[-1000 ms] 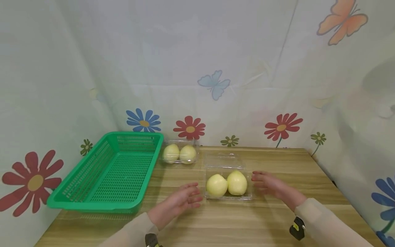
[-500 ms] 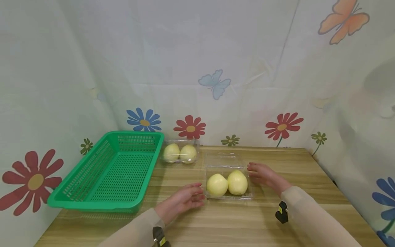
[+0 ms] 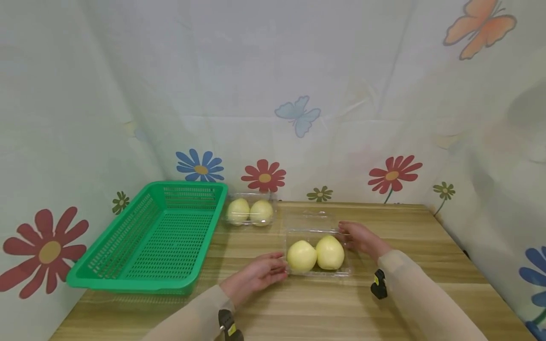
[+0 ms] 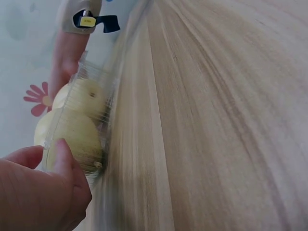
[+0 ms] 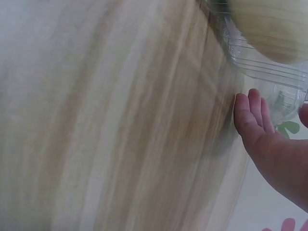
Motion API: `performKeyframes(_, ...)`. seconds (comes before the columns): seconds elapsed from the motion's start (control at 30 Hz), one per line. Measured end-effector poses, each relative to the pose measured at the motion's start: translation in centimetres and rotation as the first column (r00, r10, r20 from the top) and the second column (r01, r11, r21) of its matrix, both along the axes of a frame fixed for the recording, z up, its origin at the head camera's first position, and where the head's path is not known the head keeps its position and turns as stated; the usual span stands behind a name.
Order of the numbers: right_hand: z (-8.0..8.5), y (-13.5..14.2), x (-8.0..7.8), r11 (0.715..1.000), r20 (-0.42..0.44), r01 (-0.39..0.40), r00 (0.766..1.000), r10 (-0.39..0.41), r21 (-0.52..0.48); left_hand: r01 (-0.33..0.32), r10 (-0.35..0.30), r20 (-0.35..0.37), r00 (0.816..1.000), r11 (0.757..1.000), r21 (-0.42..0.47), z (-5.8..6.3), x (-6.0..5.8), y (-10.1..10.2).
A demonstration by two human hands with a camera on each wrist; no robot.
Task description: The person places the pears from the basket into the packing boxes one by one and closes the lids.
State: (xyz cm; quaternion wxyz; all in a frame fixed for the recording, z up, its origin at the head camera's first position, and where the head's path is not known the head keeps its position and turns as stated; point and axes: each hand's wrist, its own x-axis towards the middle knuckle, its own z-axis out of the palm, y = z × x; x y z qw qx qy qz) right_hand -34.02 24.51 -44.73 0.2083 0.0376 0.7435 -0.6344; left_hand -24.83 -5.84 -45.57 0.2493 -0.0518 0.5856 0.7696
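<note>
In the head view an opened clear plastic clamshell box (image 3: 321,273) stands on the wooden table, its hinged lid (image 3: 307,220) laid back toward the wall. Two round, pale yellow pears (image 3: 330,253) sit side by side in it. My left hand (image 3: 258,274) is at the box's left side, fingertips right at the wall; in the left wrist view the thumb of that hand (image 4: 45,187) overlaps the box beside a pear (image 4: 79,134). At the right back corner is my right hand (image 3: 362,237). The right wrist view shows its fingers (image 5: 248,120) extended beside the clear plastic.
A green slotted plastic basket (image 3: 170,246) stands on the left of the table (image 3: 384,308). Between it and the open box, farther back, sits another clamshell box (image 3: 249,222) with two pears, its lid closed. A flower-and-butterfly curtain (image 3: 239,71) hangs behind.
My right hand has moved left and slightly back, up to the box's right side. My left hand has shifted a little right toward its left side. The box and pears stay in place.
</note>
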Motion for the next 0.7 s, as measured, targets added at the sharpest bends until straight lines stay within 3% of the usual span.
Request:
performKeyframes(0.43, -0.14, -0.22, -0.52, 1.000, -0.007, -0.011, 1.000, 0.011, -0.027, 0.005, -0.005, 0.013, 1.000, 1.000, 0.001, 0.18, -0.07, 0.12)
performKeyframes(0.7, 0.43, 0.19, -0.81, 0.996, -0.156, -0.083, 0.984, 0.086, 0.028, -0.006, 0.006, 0.012, 1.000, 1.000, -0.030, 0.10, -0.44, 0.09)
